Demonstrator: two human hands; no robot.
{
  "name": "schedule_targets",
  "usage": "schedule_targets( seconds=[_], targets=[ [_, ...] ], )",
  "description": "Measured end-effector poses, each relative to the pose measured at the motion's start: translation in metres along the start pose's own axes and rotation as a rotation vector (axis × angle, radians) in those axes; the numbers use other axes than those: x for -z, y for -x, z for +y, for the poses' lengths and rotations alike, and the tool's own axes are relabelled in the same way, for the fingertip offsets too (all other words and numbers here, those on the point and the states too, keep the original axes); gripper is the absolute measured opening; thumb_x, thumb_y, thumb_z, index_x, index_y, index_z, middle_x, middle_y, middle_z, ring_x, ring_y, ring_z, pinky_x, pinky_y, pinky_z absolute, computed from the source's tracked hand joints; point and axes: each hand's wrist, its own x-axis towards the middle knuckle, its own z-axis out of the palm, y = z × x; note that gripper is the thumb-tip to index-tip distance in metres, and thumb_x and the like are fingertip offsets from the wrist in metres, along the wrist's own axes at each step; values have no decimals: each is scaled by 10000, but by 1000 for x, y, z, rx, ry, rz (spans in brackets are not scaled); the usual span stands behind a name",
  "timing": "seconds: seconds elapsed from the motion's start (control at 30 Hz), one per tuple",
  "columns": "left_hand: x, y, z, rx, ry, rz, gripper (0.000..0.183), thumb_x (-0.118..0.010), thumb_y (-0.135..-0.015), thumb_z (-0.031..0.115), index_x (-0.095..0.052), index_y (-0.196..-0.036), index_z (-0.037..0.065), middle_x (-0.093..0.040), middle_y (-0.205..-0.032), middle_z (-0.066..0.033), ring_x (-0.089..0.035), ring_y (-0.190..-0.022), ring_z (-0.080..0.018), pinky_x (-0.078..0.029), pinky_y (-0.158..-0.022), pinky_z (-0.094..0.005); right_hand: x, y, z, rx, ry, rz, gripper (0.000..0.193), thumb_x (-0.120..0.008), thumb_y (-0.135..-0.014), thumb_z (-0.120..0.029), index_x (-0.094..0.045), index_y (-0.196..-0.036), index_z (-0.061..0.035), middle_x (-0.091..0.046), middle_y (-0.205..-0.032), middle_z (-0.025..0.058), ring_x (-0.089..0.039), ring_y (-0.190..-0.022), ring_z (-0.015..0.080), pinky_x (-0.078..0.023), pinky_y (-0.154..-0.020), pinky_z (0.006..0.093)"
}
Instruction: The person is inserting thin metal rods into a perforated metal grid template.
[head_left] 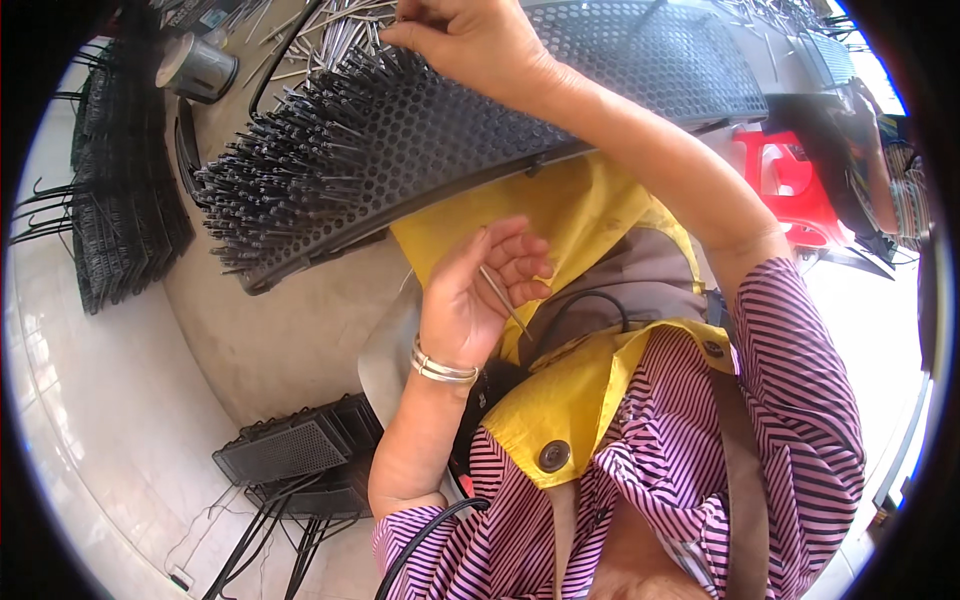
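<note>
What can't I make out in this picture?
Head view: some of the right hand's fingers, cut off by the top edge; any grip is unclear.
Head view: the holes beneath the dense dark rods, hidden by the rods.
Head view: the tip of the left hand's thin rod, too small for detail.
Head view: much of the other person, lost beyond the dark lens rim.

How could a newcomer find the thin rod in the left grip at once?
Find the big black perforated board. Below it in the picture, the left grip shows its palm, with the rod slanting across. Unlike the heaped rods beyond the board, this one is alone.
</note>
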Motion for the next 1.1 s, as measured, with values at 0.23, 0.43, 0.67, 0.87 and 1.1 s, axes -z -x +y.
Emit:
schedule_targets(
  seconds=[0.23, 0.43, 0.67, 0.87, 1.1],
  targets=[
    [4, 0, -1, -4, 17, -25, 426, -362, -907, 302, -460, -1135, -44, -558, -1014, -180, -563, -892, -281, -484, -737, -358, -6, 4, 4, 233, 167, -62, 148, -604, -700, -1, -458, -716, 7, -496, -545, 178, -537, -508, 317, -412, -448, 335],
    [5, -1, -1, -4, 28, -23, 465, -364, -901, 344, -463, -1124, -52, -560, -1013, -185, -564, -889, -292, -477, -746, -378, -8, 16, 10, 124, 343, -174, 142, -601, -717, -124, -503, -730, -22, -524, -546, 154, -541, -555, 353, -437, -503, 401],
    [-6, 1, 7, -23, 107, 56, 581, -340, -878, 479, -407, -1172, -18, -506, -1122, -176, -495, -1040, -303, -404, -881, -419, 20, 47, -42, 17, 249, -312, 183, -648, -713, -146, -528, -758, -14, -545, -556, 125, -555, -511, 260, -433, -459, 335],
    [-4, -2, 3, -94, 175, -6, 491, -345, -887, 457, -450, -1158, 61, -485, -1180, -95, -450, -1106, -233, -352, -925, -418, 26, 96, -66, -218, 42, -648, 168, -643, -682, -100, -531, -761, -1, -552, -589, 155, -581, -545, 302, -457, -497, 340],
    [-9, -4, 1, -126, 143, 25, 449, -337, -897, 442, -490, -1111, 78, -497, -1179, -56, -449, -1106, -211, -343, -917, -407, 23, 97, -72, -445, -49, -684, 128, -561, -615, -29, -553, -720, 45, -558, -635, 214, -576, -645, 354, -464, -571, 383]
  ],
)
